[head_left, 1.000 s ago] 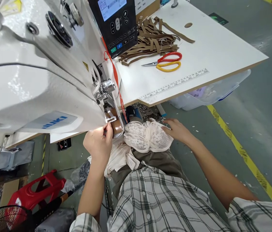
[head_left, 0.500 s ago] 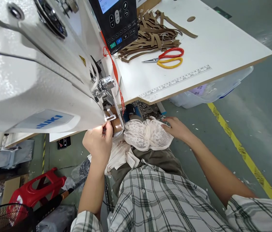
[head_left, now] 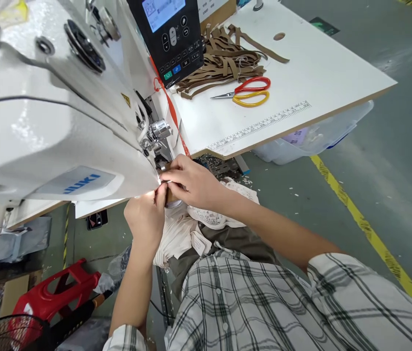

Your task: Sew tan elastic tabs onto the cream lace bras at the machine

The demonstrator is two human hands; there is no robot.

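Nearby, the lace garment (head_left: 242, 189) lay on the lap (head_left: 242, 243), partly hidden by the right arm (head_left: 271, 222), its long axis running side to side. Beyond, the left hand (head_left: 145, 217) and right hand (head_left: 196, 185) met at the machine (head_left: 63, 131) marked "JUKI", fingers pinched narrow, though whether they held anything was unclear. Farther off, scissors (head_left: 251, 91) pointing left and brown straps (head_left: 225, 61) lay on the white table (head_left: 323, 68) with its printed ruler (head_left: 260, 125), beside green floor (head_left: 384, 161) crossed by yellow tape (head_left: 352, 208).

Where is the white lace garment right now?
In the head camera's view, the white lace garment is just below centre on the person's lap, partly hidden behind the right forearm and right of the tagged white cloth.
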